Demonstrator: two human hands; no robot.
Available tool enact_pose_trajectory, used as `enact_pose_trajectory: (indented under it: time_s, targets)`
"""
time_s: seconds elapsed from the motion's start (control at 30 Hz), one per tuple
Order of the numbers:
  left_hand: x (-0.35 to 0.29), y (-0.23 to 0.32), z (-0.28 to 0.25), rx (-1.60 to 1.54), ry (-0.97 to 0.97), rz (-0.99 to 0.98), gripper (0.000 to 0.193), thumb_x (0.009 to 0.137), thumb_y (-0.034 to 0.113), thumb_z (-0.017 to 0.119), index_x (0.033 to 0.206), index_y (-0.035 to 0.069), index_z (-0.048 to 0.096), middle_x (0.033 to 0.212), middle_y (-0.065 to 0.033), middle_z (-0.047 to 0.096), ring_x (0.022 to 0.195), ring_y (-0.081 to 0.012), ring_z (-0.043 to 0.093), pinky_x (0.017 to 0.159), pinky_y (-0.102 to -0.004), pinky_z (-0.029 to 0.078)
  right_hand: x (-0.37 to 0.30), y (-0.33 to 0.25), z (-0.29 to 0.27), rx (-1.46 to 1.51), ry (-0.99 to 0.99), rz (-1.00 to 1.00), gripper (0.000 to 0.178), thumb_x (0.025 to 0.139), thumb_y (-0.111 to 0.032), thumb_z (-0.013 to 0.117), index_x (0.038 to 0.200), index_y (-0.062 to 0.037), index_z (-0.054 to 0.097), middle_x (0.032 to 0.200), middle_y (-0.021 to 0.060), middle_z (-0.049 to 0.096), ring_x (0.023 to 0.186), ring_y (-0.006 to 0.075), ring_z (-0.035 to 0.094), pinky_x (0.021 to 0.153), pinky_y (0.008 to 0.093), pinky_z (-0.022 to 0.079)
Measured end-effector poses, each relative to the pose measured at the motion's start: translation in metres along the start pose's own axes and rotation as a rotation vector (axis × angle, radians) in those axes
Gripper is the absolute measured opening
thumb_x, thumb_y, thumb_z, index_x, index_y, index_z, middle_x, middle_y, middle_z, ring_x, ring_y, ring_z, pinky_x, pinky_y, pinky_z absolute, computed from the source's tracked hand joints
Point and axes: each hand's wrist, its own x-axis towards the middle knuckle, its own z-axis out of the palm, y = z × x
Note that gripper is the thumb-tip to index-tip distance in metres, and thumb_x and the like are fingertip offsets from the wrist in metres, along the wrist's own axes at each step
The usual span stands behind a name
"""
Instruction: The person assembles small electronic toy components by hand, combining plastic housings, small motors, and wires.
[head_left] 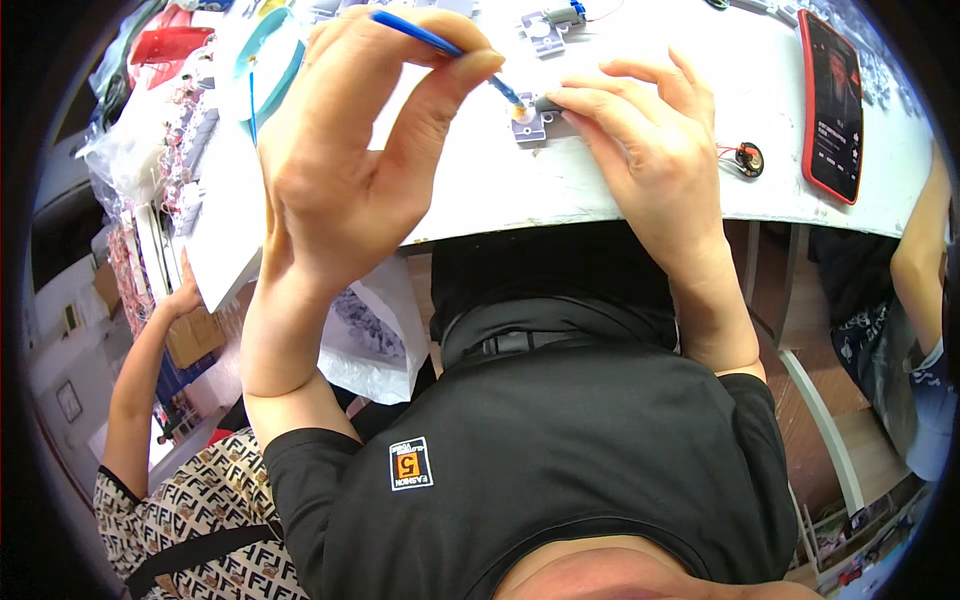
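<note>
My left hand (350, 170) pinches a slim brush with a blue handle (420, 33) between thumb and fingers. Its pale bristles touch a small whitish plastic part (530, 132) that lies on the white table. At the part's right side, my right hand (655, 145) has thumb and forefinger closed on a small dark grey piece (546, 103), mostly covered by the fingertips. The other fingers of that hand are loosely raised. Just beyond lies a similar whitish plastic part (543, 35) beside a small motor with blue on its end (568, 13).
A red-edged phone (833, 110) and a round black component with red wires (748, 160) lie to the right. At the left are a light-blue dish (292, 52) and piles of wired parts (185, 140). A white bag (385, 375) hangs below the table edge. Other people sit on both sides.
</note>
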Motion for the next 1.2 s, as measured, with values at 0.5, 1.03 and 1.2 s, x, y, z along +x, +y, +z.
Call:
enact_pose_trajectory:
  time_s: [0.5, 1.03, 1.2]
  targets:
    - [-0.015, 0.036, -0.010, 0.275, -0.256, 0.324, 0.030, 0.077, 0.006, 0.081, 0.104, 0.004, 0.067, 0.099, -0.0092, 0.076, 0.094, -0.0256, 0.072, 0.087, -0.0390, 0.052, -0.003, 0.000, 0.005, 0.015, 0.033, 0.011, 0.024, 0.085, -0.010, 0.076, 0.108, -0.0164, 0.078, 0.108, -0.0028, 0.076, 0.113, 0.0212, 0.065, 0.114, 0.0479, 0.035]
    - [-0.025, 0.046, -0.007, 0.261, -0.195, 0.246, 0.024, 0.084, 0.004, 0.077, 0.105, 0.005, 0.065, 0.097, -0.0098, 0.077, 0.091, -0.0271, 0.071, 0.087, -0.0403, 0.053, -0.018, 0.005, -0.002, 0.004, 0.038, 0.007, 0.023, 0.086, -0.012, 0.076, 0.108, -0.0170, 0.078, 0.110, -0.0038, 0.077, 0.113, 0.0195, 0.065, 0.115, 0.0466, 0.035]
    - [-0.020, 0.043, -0.003, 0.281, -0.170, 0.295, 0.020, 0.087, 0.006, 0.075, 0.104, 0.004, 0.065, 0.094, -0.0099, 0.077, 0.090, -0.0276, 0.071, 0.087, -0.0407, 0.053, -0.021, 0.009, -0.005, 0.010, 0.044, 0.006, 0.022, 0.086, -0.011, 0.076, 0.108, -0.0167, 0.079, 0.110, -0.0038, 0.077, 0.113, 0.0198, 0.065, 0.115, 0.0465, 0.035]
